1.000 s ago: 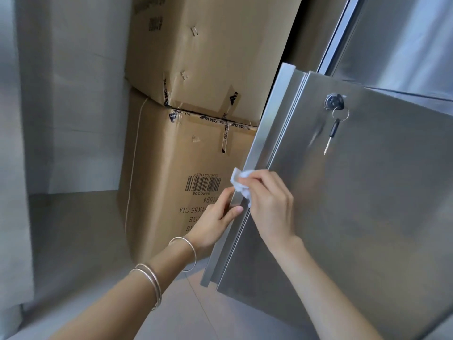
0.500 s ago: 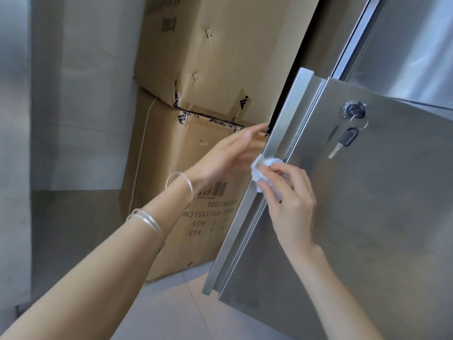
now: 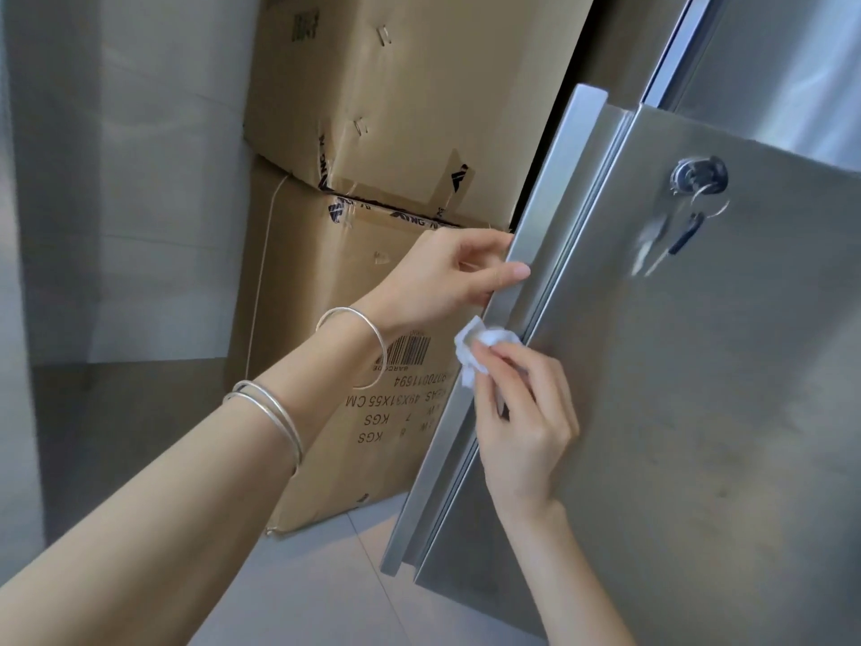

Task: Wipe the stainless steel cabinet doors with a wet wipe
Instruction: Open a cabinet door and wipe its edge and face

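Left hand grips handle edge at frame centre, thumb on the front. Right hand pinches wadded wipe against handle just below. Open door fills right of frame. Best: left braces door, wipe runs firmly along handle groove, clear of keys.

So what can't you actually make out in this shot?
All in the head view:
The keys under the lock are a blurred smear.
The fingertips of the left hand are hidden behind the handle it grips.
The wipe is partly covered by the right hand pinching it.
The print on the lower box is partly hidden by the left wrist.
The cabinet's inside is hidden behind the door.
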Demonstrator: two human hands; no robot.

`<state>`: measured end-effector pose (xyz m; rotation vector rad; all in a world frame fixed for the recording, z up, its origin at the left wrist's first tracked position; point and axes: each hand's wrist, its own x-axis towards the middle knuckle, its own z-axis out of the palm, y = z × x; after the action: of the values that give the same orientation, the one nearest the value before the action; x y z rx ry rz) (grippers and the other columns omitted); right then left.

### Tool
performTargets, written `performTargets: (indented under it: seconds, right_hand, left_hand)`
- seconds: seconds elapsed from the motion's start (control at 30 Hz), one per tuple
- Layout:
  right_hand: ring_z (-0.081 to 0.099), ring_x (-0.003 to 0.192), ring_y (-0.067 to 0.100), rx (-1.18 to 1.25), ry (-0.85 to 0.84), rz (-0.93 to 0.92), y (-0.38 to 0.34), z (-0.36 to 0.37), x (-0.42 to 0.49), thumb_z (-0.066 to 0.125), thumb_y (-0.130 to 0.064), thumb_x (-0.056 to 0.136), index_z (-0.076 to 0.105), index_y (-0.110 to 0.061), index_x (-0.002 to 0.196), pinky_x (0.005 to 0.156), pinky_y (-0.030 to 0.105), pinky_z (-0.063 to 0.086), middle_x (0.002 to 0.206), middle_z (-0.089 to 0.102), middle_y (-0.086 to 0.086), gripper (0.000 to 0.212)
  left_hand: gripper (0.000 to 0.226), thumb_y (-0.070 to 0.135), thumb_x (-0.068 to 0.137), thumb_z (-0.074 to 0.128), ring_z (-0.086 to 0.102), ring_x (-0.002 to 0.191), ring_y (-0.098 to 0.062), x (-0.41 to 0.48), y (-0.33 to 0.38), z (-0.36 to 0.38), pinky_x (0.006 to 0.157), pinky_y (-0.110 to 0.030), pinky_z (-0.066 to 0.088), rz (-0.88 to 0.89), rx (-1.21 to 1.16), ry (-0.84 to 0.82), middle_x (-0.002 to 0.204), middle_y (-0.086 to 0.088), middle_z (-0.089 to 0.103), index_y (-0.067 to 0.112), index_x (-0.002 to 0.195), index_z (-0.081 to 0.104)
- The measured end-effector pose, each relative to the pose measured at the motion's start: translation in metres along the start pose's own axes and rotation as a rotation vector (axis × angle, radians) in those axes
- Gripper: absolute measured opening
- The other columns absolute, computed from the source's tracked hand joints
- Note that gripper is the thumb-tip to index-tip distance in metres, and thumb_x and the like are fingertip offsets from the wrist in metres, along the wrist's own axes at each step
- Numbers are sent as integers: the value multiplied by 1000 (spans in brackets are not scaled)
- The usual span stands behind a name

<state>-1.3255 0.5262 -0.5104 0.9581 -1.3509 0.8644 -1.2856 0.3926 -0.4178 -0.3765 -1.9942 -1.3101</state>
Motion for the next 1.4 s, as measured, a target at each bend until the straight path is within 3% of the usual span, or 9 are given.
performTargets:
  seconds: [0.2, 0.33, 0.43, 0.67, 0.87, 1.0, 1.1, 1.2, 1.4]
  right_hand:
    - [58, 68, 18, 11, -305, -100, -6, -19, -59, 65, 1, 83, 75, -7, 84, 57, 28, 50, 79, 67, 4, 13]
    - [59, 79, 21, -8, -158, 31, -8, -10, -10, 65, 5, 81, 75, -8, 87, 73, 24, 49, 88, 68, 4, 17]
    - [59, 80, 23, 11, -47, 70, -13, -6, 5, 66, 5, 82, 75, -6, 87, 76, 26, 49, 87, 67, 5, 16]
    - [62, 74, 22, 37, -245, -20, -17, -25, -58, 62, 0, 87, 75, -5, 87, 62, 31, 52, 82, 68, 6, 14]
    - [59, 79, 22, 67, -105, 32, -17, -18, -33, 62, 7, 84, 75, -3, 87, 67, 29, 51, 85, 67, 9, 17]
    - [58, 78, 18, 70, -170, 6, -22, -25, -58, 66, 11, 77, 76, -4, 85, 67, 27, 52, 85, 68, 8, 19]
    - [59, 76, 16, 66, -230, -10, -20, -26, -67, 70, 12, 73, 76, -5, 82, 68, 25, 53, 84, 69, 5, 20]
    - [60, 77, 17, 86, -192, 3, -13, -21, -59, 64, 3, 85, 75, -5, 84, 70, 25, 52, 84, 69, 5, 14]
    - [60, 75, 16, 87, -245, 23, -15, -21, -90, 62, 3, 85, 76, -6, 83, 68, 26, 52, 83, 69, 4, 16]
  left_hand:
    - [29, 26, 90, 66, 45, 67, -8, -3, 4, 1, 76, -23, 50, 11, 60, 21, 73, 0, 53, 7, 112, 66]
    - [24, 25, 92, 63, 47, 63, -14, -5, 4, 4, 66, -25, 50, 7, 97, 28, 73, -8, 59, 9, 109, 60]
    - [21, 28, 96, 56, 36, 52, -8, -12, 5, 5, 55, -14, 34, 68, 239, 11, 53, 7, 45, 9, 101, 50]
    - [19, 27, 101, 47, 29, 51, -6, -18, 10, 10, 54, -18, 28, 69, 261, -3, 58, 9, 32, 11, 94, 40]
    - [24, 31, 100, 48, 30, 51, -11, -17, 11, 13, 50, -20, 29, 60, 199, -2, 58, 3, 33, 9, 95, 40]
    - [27, 28, 100, 46, 33, 48, -7, -16, 20, 13, 50, -18, 29, 111, 183, -12, 60, 1, 48, 11, 120, 41]
    - [33, 26, 101, 44, 47, 59, -8, -10, 20, 18, 60, -26, 38, 127, 192, 20, 91, -12, 63, 8, 129, 39]
    - [43, 25, 102, 43, 58, 88, -17, -8, 17, 27, 87, -33, 45, 116, 155, 92, 116, -11, 63, 9, 141, 33]
    - [53, 21, 104, 38, 40, 135, -18, -5, 15, 29, 113, -35, 29, 104, 127, 82, 151, -4, 38, 5, 150, 18]
